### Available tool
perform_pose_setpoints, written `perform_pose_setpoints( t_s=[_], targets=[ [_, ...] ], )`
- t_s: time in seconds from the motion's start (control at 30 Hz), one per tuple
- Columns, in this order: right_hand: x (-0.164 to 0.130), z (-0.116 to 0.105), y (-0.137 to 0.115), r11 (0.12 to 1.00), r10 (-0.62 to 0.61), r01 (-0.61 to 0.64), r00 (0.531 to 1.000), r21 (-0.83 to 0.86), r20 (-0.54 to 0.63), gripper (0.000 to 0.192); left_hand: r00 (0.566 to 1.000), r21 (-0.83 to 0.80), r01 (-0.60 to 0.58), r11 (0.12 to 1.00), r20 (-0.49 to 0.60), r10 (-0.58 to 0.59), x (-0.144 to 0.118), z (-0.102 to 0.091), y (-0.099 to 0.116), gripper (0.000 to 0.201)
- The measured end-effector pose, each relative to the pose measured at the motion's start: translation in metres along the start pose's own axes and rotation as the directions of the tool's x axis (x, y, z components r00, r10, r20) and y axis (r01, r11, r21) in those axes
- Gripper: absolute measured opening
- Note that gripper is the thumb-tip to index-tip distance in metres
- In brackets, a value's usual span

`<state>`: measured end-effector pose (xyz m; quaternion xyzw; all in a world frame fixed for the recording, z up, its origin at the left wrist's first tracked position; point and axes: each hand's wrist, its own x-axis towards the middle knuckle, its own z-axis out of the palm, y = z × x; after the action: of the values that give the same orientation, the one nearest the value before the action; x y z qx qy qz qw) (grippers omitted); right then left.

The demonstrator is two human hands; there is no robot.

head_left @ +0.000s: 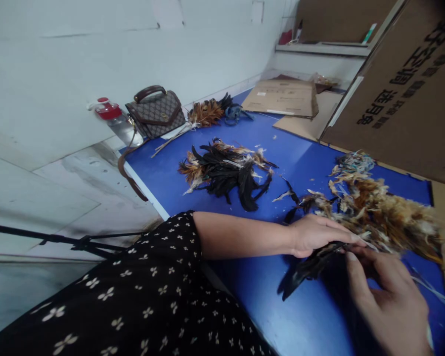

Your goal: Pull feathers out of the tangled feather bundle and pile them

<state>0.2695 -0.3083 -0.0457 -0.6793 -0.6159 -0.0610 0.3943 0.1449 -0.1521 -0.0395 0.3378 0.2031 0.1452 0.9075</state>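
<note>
A bunch of black feathers is held low over the front of the blue table, its dark tips pointing down and left. My left hand is closed around the bunch from above. Meeting it at the quill end, my right hand pinches with thumb and fingers; the exact quills between them are hard to make out. Just beyond both hands lies a large pile of brown and tan feathers. Farther left on the table rests a loose heap of black and brown feathers.
Against the wall stand a handbag and a bottle with a red cap. Brown feathers on stems lie beside the bag. Flattened cardboard lies at the back, and a large cardboard panel rises on the right. Tangled string sits behind the pile.
</note>
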Motion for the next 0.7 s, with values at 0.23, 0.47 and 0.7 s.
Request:
perform_pose_setpoints(
  t_s=[0.23, 0.47, 0.7],
  targets=[
    [0.003, 0.000, -0.009, 0.991, 0.032, -0.024, 0.998, 0.133, -0.057, 0.015, 1.000, 0.047, -0.001, 0.999, -0.021, 0.002, 0.003, -0.001, -0.004, 0.034],
    [-0.002, -0.011, -0.020, 0.869, 0.388, -0.372, 0.922, 0.326, 0.019, 0.030, 0.997, 0.348, -0.083, 0.934, 0.029, 0.078, 0.002, -0.006, -0.013, 0.025],
    [-0.009, -0.010, -0.025, 0.781, 0.503, -0.485, 0.862, 0.393, 0.063, 0.039, 0.951, 0.466, -0.273, 0.842, 0.260, 0.165, -0.008, -0.002, -0.005, 0.036]
  ],
)
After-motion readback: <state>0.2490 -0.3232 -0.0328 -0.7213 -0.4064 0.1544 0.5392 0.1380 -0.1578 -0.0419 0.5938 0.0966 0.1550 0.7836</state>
